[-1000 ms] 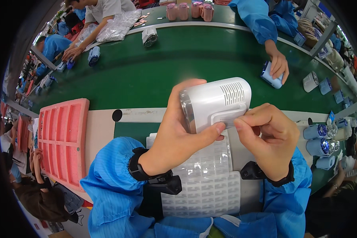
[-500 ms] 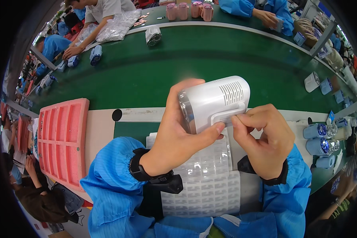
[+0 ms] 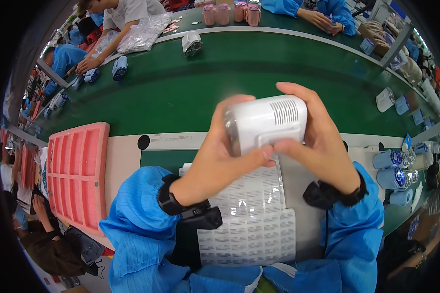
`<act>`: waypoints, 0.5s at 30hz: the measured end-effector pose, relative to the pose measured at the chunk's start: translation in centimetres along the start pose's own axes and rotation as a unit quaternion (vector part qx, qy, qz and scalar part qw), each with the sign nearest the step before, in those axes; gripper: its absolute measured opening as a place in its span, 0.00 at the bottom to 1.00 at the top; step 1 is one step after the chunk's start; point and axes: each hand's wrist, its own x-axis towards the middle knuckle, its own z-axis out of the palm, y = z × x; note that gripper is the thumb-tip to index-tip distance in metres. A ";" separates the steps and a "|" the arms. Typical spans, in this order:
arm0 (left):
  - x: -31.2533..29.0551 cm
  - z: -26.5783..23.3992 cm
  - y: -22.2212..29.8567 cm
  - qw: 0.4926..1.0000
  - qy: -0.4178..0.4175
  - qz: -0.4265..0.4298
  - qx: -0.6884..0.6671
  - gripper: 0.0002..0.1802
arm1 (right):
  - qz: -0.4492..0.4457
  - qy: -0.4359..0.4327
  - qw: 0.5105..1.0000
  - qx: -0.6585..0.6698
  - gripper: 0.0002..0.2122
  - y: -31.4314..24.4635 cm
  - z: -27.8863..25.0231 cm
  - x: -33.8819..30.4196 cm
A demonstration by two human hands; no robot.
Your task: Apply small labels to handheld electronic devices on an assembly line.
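Both my hands hold a white plastic appliance above the work surface. It has a rounded housing, slotted vents, a raised panel on the near face and a clear, shiny left end; its exact kind I cannot make out. My left hand wraps round the left end, thumb on the near face. My right hand closes round the right end, fingers over the top and thumb pressed beside the left thumb on the panel. Below lie sheets of small printed labels, partly under a glossy clear part.
A pink foam tray with compartments is at left. The green conveyor belt runs across, bearing a white appliance and blue ones. More blue units stand at right. Co-workers sit across the belt; pink units stand far off.
My right hand has gone from pinching at the near panel to gripping the appliance's right end, with its thumb on the panel. The appliance stays nearly in place. A far co-worker's hands have shifted.
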 end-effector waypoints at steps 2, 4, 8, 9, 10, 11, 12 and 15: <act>0.5 -1.1 0.0 0.998 -0.049 -0.034 0.015 0.34 | 0.038 -0.051 0.998 -0.014 0.21 1.2 -1.2 0.8; 1.0 -3.1 -0.5 0.978 -0.081 -0.026 0.192 0.33 | 0.125 -0.043 0.990 -0.040 0.21 4.2 -4.5 2.4; 0.0 -5.6 -2.5 0.817 -0.144 -0.015 0.558 0.31 | 0.173 0.086 0.962 -0.192 0.22 9.5 -9.8 4.4; -0.5 -5.8 -3.3 0.793 -0.152 -0.031 0.589 0.30 | 0.171 0.085 0.963 -0.191 0.22 11.0 -10.7 4.8; -0.7 -5.9 -3.8 0.769 -0.161 -0.047 0.617 0.29 | 0.155 0.112 0.955 -0.228 0.22 12.4 -11.6 5.1; -0.6 -5.8 -4.0 0.770 -0.163 -0.046 0.616 0.29 | 0.138 0.140 0.944 -0.264 0.23 13.5 -12.5 5.2; -0.7 -5.9 -4.1 0.774 -0.161 -0.053 0.609 0.28 | 0.121 0.163 0.933 -0.296 0.23 14.1 -12.6 5.3; -0.5 -6.0 -4.4 0.786 -0.159 -0.063 0.595 0.25 | -0.067 0.178 0.881 -0.434 0.23 11.9 -11.6 5.3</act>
